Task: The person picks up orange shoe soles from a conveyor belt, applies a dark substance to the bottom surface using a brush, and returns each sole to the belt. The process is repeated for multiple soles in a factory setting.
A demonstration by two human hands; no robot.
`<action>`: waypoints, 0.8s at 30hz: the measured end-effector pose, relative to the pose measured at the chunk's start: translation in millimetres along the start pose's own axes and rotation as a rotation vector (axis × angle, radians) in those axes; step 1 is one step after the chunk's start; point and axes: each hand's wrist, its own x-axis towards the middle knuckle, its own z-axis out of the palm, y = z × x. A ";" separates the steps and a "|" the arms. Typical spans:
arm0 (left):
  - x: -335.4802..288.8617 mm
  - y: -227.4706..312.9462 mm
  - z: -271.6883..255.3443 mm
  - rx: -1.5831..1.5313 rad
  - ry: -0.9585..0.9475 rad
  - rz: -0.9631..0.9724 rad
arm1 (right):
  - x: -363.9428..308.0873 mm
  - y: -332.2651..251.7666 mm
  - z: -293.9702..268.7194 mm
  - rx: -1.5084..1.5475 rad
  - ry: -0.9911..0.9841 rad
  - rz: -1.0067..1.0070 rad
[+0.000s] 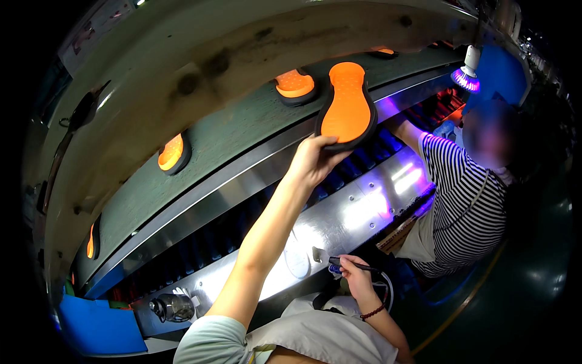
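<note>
An orange shoe sole (347,115) with a black rim is in the grip of my left hand (314,159), which reaches up and away from me. My fingers close on its near end, and the sole tilts up above the metal rail of the conveyor. Low in the middle, my right hand (356,280) pinches a slim black pen-like tool (339,262) trailing a cord. The tool's tip points left, close to the edge of the metal worktop (221,274). More orange soles lie on the green belt, among them one sole (294,85) just left of mine.
A green conveyor belt (233,130) runs behind a metal rail (233,182). Above it hangs a pale hood (242,54). A dark glass jar (176,308) stands at lower left. At right sits a person in a striped shirt (464,209), below a purple-lit lamp (465,79).
</note>
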 end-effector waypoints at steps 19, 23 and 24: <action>-294.9 22.4 -185.1 0.135 0.018 0.266 | -27.8 51.0 36.8 -0.116 -0.013 0.017; -332.8 5.6 -201.8 -0.097 -0.088 0.245 | -43.2 63.6 38.5 -0.132 -0.006 0.011; -338.3 2.9 -207.9 -0.128 -0.146 0.240 | -46.1 69.0 38.5 -0.144 -0.010 0.010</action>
